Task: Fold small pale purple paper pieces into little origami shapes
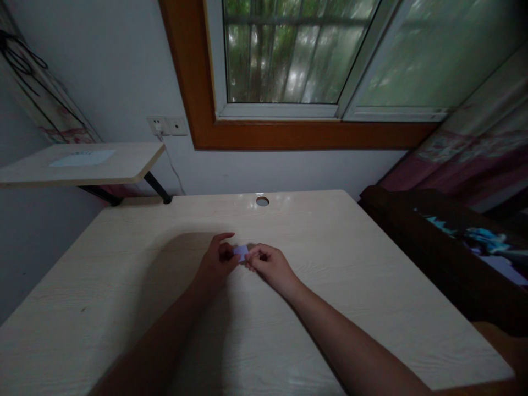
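Observation:
Between my two hands is a small pale purple piece (241,252), flat-looking and roughly square, perhaps paper. My left hand (218,257) pinches its left side between thumb and fingers, with the index finger stretched out above it. At the right edge, the thumb and fingertips of my right hand (266,260) close on the same piece. Both hands are over the middle of the light wood-grain table (313,330). Fine detail on the piece is too small to make out.
A raised shelf (136,165) on black legs stands at the back left, with a sheet of paper (82,158) on it. A round cable hole (262,201) pierces the table's back edge. Beyond are wall sockets (167,126) with a white cord, and a window. Dark furniture (412,247) adjoins the right side.

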The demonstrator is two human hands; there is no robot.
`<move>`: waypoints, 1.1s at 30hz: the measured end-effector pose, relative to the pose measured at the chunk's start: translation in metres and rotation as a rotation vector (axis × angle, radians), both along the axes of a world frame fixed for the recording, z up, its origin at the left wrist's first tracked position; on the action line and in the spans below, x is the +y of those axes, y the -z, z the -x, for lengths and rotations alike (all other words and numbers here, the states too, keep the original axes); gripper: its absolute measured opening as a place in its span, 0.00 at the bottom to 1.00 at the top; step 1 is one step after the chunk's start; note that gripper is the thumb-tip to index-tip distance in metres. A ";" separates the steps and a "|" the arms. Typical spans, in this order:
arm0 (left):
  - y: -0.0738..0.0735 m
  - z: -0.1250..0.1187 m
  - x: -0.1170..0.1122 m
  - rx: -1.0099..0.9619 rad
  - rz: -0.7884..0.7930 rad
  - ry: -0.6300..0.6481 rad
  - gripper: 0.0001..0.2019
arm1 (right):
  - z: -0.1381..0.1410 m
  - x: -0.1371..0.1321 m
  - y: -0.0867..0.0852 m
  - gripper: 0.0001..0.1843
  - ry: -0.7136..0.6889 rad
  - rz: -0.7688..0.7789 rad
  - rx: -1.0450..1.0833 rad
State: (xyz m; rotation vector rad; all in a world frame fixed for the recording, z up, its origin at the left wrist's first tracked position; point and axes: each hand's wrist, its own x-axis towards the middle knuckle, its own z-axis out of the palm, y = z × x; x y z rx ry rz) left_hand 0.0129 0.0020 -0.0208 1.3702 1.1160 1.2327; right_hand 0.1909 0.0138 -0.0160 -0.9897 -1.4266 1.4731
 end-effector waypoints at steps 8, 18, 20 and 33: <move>-0.012 0.000 -0.002 -0.152 0.034 0.024 0.25 | -0.003 0.002 0.001 0.15 0.004 0.106 0.089; -0.014 0.003 -0.006 0.004 -0.159 -0.016 0.17 | -0.004 0.004 0.002 0.15 0.000 0.162 0.139; -0.015 0.005 -0.008 0.130 -0.241 0.005 0.14 | -0.004 0.005 0.003 0.14 -0.014 0.163 0.141; -0.010 0.010 -0.003 0.471 -0.575 0.062 0.10 | -0.009 0.005 -0.006 0.14 -0.110 0.173 0.166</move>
